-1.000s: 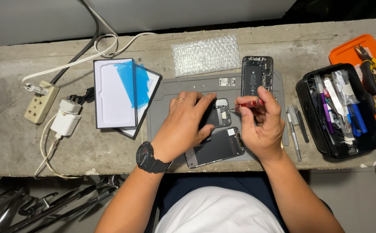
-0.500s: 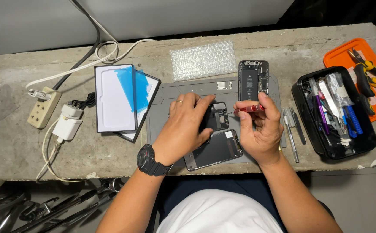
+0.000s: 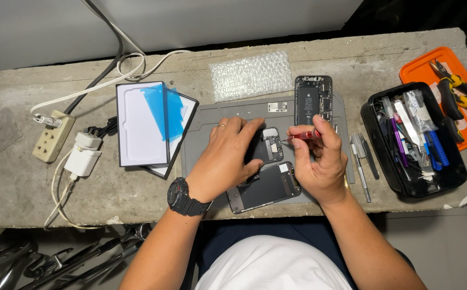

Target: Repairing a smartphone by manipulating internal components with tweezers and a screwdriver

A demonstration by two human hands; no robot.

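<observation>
both hands (image 3: 228, 161) unmoved, right hand (image 3: 322, 161) fingers around red screwdriver (image 3: 304, 135)

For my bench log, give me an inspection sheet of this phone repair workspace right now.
Surface: bare concrete bench, grey repair mat.
Job's things: opened phone body, detached screen, red-handled screwdriver.
Clutter: second opened phone, bubble wrap, screen boxes, black tool case, orange tray, tweezers.
Grips: left hand on phone body; right hand holds screwdriver.
Cables: power strip, white charger.
Surroundings: metal tools below.
</observation>
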